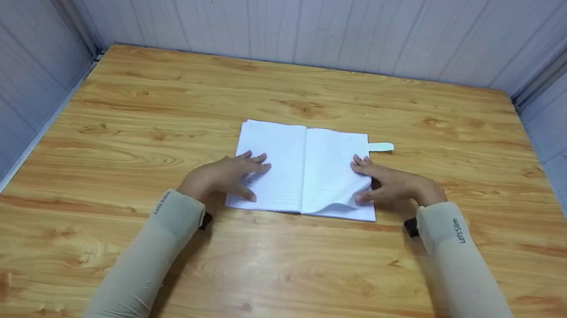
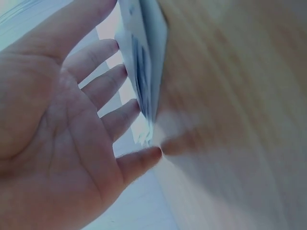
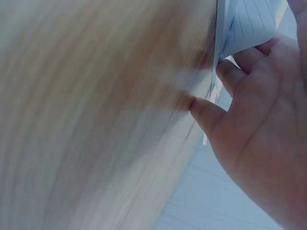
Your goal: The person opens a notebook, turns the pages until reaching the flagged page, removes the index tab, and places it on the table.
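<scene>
An open notebook (image 1: 282, 172) with white ruled pages lies flat on the wooden table. My left hand (image 1: 232, 174) rests on its left page, fingers spread. Seen from the left wrist, the palm (image 2: 62, 129) faces the camera beside the notebook's edge (image 2: 144, 62). At the right page's outer edge, my right hand (image 1: 391, 183) touches the paper with thumb and fingers apart. The lower corner of that page (image 1: 340, 199) curls up near the thumb. In the right wrist view, the lifted page (image 3: 252, 26) hides part of the fingers (image 3: 230, 74).
A pale tab (image 1: 381, 147) sticks out past the notebook's upper right edge. Wood-grained table surface (image 1: 271, 273) surrounds the notebook. White panelled walls (image 1: 298, 18) stand at the back and both sides.
</scene>
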`<state>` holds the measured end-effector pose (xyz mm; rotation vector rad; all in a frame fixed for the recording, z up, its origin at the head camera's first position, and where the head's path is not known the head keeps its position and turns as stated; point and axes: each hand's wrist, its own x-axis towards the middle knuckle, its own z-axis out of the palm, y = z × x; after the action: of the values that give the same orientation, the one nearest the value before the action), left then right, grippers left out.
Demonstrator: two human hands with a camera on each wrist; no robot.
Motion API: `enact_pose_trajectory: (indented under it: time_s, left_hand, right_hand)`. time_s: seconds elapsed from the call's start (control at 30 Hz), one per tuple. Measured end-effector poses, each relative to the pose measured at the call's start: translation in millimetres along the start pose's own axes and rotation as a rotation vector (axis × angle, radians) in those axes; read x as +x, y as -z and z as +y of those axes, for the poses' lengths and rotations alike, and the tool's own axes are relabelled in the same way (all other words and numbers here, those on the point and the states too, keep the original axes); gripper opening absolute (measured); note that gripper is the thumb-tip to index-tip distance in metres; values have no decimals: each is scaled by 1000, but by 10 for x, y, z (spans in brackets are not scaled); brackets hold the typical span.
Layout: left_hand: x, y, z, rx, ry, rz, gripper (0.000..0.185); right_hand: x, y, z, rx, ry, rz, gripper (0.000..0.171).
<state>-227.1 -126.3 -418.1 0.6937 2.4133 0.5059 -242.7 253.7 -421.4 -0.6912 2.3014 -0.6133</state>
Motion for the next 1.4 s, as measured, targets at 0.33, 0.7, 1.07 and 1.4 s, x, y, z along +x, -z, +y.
enact_pose_trajectory:
  time_s: [0.33, 0.7, 1.07, 1.4]
  left_hand:
    - [-15, 28, 189, 85, 71, 17, 80]
    - [14, 32, 370, 99, 85, 112, 63]
    - [189, -129, 565, 55, -128, 319, 49]
    - [366, -268, 877, -11, -217, 343, 43]
  right_hand:
    - [-3, 5, -8, 1, -1, -1, 91]
    - [10, 3, -3, 0, -7, 0, 92]
    - [14, 2, 6, -18, -13, -1, 92]
    - [11, 12, -4, -13, -25, -6, 91]
